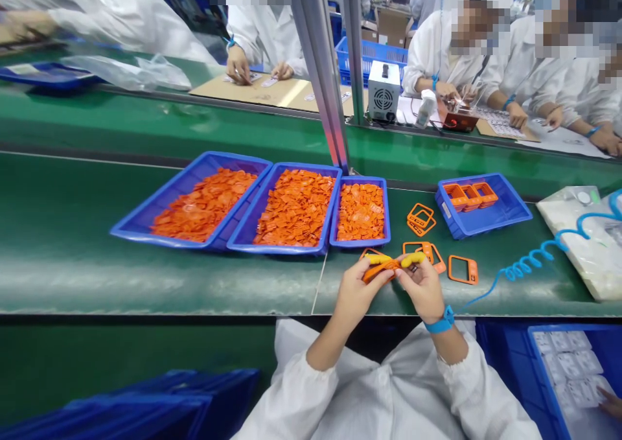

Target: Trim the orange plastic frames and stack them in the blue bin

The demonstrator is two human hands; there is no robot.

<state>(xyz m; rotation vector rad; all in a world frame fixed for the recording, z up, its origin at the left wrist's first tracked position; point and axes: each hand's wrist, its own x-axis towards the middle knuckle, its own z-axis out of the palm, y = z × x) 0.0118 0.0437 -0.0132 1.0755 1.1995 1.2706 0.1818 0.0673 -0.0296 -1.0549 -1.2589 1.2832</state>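
Note:
My left hand [358,288] and my right hand [422,289] meet over the near edge of the green bench. Between them is an orange plastic part [381,271], pinched by the fingers of both hands. Yellow covers wrap an index finger on each hand, and a blue wrist strap [440,321] circles my right wrist. Orange frames lie about: a pair [420,220] behind my hands, a few [432,253] partly hidden by my right hand, and a single one [463,269] to its right.
Three blue trays [233,243] of small orange pieces stand left of centre. A blue tray [510,216] with stacked orange frames is at the right, near a white bag [573,245] and a coiled blue cord [529,268]. A metal post [323,83] rises behind. Several people work across the bench.

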